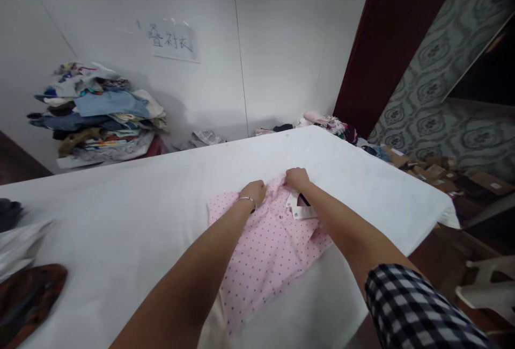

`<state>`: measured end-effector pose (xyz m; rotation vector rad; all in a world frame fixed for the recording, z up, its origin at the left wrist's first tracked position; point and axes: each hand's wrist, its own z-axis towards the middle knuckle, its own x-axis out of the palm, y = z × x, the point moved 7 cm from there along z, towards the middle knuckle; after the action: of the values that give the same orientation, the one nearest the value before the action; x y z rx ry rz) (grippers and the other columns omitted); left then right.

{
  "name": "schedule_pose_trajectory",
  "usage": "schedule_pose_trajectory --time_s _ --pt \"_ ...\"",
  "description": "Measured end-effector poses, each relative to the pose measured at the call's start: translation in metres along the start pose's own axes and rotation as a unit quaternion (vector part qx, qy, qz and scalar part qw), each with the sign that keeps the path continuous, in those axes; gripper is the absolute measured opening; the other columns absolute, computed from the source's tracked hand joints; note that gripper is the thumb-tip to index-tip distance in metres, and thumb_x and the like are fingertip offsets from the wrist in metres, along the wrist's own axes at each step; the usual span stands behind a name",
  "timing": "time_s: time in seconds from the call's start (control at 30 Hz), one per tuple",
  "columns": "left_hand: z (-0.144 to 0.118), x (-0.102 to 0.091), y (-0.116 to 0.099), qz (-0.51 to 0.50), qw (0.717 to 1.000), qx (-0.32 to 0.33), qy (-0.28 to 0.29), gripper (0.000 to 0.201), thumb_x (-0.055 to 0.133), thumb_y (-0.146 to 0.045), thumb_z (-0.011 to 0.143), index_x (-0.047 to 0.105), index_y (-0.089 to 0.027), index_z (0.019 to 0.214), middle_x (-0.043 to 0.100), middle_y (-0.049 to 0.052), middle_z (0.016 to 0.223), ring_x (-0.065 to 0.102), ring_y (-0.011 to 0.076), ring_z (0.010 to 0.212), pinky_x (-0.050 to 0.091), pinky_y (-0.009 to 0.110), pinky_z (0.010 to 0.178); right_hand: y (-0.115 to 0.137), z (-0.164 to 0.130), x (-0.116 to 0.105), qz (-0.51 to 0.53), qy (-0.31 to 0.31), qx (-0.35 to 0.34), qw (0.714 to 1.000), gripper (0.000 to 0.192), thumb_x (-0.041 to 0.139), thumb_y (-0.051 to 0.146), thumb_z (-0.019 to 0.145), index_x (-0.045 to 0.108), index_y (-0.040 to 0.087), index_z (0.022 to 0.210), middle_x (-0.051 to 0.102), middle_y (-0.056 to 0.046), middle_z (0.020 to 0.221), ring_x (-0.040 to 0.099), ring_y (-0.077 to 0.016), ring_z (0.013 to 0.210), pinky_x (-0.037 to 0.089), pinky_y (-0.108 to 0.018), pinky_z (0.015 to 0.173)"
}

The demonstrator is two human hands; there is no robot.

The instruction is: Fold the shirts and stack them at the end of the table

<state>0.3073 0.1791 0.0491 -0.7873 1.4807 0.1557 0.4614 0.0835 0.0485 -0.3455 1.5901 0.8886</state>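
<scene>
Both hands, the left hand (253, 191) and right hand (296, 178), pinched the far edge of the pink dotted shirt (265, 252) near the table's (120, 220) right edge, holding it flat.

Bare forearms; thin silver bangle (246, 199) on left wrist; black-and-white checked sleeve (418, 311) on right arm.

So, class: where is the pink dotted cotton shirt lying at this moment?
In the head view the pink dotted cotton shirt lies on the white-covered table, right of centre near its front edge, with the left hand and right hand gripping its far end.
</scene>
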Motion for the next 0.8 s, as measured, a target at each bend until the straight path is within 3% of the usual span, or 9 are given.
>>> schedule_pose_trajectory --time_s 0.1,0.17,0.27,0.37,0.43,0.53,0.63,0.73,0.8 --pt "0.005 0.007 -0.002 0.036 0.999 -0.005 0.008 0.028 0.043 -0.031 0.087 0.064 -0.019 0.1 0.069 0.013 0.098 0.064 0.0245 0.089 0.046 0.033 0.073 0.003 -0.003 -0.003 -0.039 -0.017 0.004 0.999 0.017 0.058 0.013 0.072 0.07 0.016 0.085 0.069 -0.014 0.098 0.057 -0.0287 0.104 0.039 -0.039 0.088" --pt "0.004 0.01 -0.004 0.051 0.999 0.002 -0.004 0.03 0.044 -0.029 0.086 0.063 -0.018 0.106 0.067 0.015 0.107 0.061 0.0262 0.099 0.046 0.036 0.08 0.009 -0.009 -0.01 -0.044 -0.037 -0.008 0.998 0.028 0.051 0.016 0.079 0.067 0.016 0.103 0.066 -0.015 0.111 0.054 -0.0277 0.11 0.039 -0.04 0.091" --pt "-0.001 0.008 -0.006 0.056 0.998 0.017 -0.034 0.035 0.039 -0.032 0.088 0.062 -0.019 0.111 0.061 0.014 0.119 0.054 0.0255 0.113 0.042 0.037 0.091 0.028 -0.028 -0.018 -0.033 -0.081 -0.074 0.993 0.042 0.037 0.022 0.091 0.049 0.02 0.131 0.051 -0.01 0.135 0.043 -0.0208 0.125 0.034 -0.035 0.101" --pt "-0.005 0.0 -0.002 0.047 0.998 0.011 -0.05 0.042 0.03 -0.039 0.091 0.062 -0.02 0.11 0.062 0.012 0.119 0.054 0.0242 0.113 0.04 0.037 0.094 0.054 -0.054 0.0 -0.028 -0.014 -0.214 0.976 0.041 0.039 0.031 0.092 0.048 0.021 0.131 0.049 -0.009 0.137 0.041 -0.0205 0.127 0.032 -0.036 0.103" --pt "-0.007 -0.01 0.008 0.04 0.998 -0.007 -0.046 0.049 0.025 -0.045 0.091 0.063 -0.02 0.108 0.063 0.013 0.117 0.055 0.0263 0.111 0.041 0.04 0.093 0.06 -0.068 0.017 -0.034 0.059 -0.26 0.963 0.038 0.045 0.035 0.09 0.053 0.021 0.124 0.053 -0.01 0.133 0.043 -0.0245 0.125 0.032 -0.042 0.102" --pt "-0.013 -0.029 0.035 0.033 0.998 -0.046 -0.023 0.059 0.025 -0.058 0.087 0.063 -0.019 0.11 0.064 0.015 0.118 0.058 0.0306 0.108 0.042 0.044 0.09 0.056 -0.078 0.016 -0.012 0.072 -0.228 0.971 0.037 0.048 0.036 0.088 0.056 0.02 0.121 0.049 -0.013 0.137 0.038 -0.0293 0.13 0.028 -0.049 0.104" --pt "-0.026 -0.042 0.068 0.019 0.996 -0.084 0.018 0.07 0.033 -0.069 0.079 0.058 -0.017 0.12 0.063 0.018 0.118 0.065 0.0311 0.092 0.049 0.041 0.076 0.048 -0.099 -0.013 0.094 -0.01 -0.172 0.981 0.04 0.047 0.034 0.089 0.054 0.018 0.124 0.042 -0.013 0.143 0.029 -0.0288 0.137 0.026 -0.047 0.107" --pt "-0.039 -0.041 0.093 -0.017 0.991 -0.112 0.068 0.082 0.047 -0.07 0.07 0.051 -0.014 0.13 0.061 0.021 0.121 0.067 0.0298 0.076 0.049 0.038 0.062 0.037 -0.151 -0.03 0.246 -0.05 -0.128 0.959 0.035 0.045 0.036 0.089 0.06 0.021 0.116 0.058 -0.01 0.127 0.05 -0.0246 0.121 0.041 -0.038 0.097" --pt "-0.045 -0.038 0.099 -0.039 0.989 -0.116 0.084 0.081 0.057 -0.064 0.065 0.052 -0.013 0.129 0.061 0.021 0.121 0.067 0.0299 0.077 0.049 0.036 0.059 0.027 -0.196 -0.022 0.339 -0.003 -0.083 0.937 0.032 0.049 0.041 0.087 0.063 0.022 0.108 0.069 -0.008 0.1 0.065 -0.0215 0.091 0.05 -0.035 0.078"
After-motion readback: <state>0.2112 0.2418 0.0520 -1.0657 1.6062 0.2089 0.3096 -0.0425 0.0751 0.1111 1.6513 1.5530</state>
